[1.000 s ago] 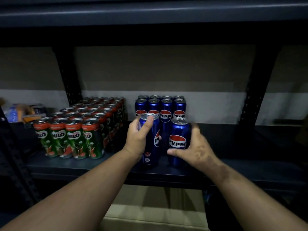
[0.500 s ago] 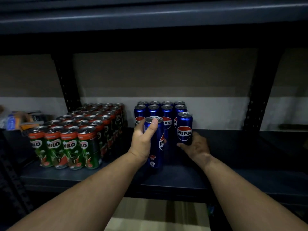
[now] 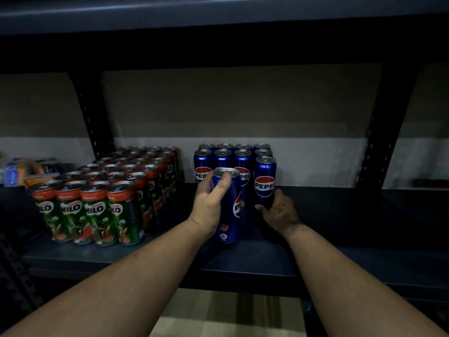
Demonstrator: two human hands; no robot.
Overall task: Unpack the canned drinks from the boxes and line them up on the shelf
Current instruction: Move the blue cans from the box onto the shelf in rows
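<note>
Blue can (image 3: 227, 205) at frame centre: my left fingers (image 3: 224, 183) grip it. My right fingers (image 3: 261, 208) curl round another can (image 3: 264, 181) on the shelf (image 3: 340, 251).

A: We record dim lighting throughout; the far wall (image 3: 243, 113) is grey and the shelf (image 3: 340, 239) near black.

B: We note the left hand (image 3: 209, 207) better lit than the right hand (image 3: 279, 212), which sits in shadow. Small highlights mark the Pepsi cans (image 3: 233, 161). Edges bow outward, and the far left clutter (image 3: 21, 171) is blurred.
</note>
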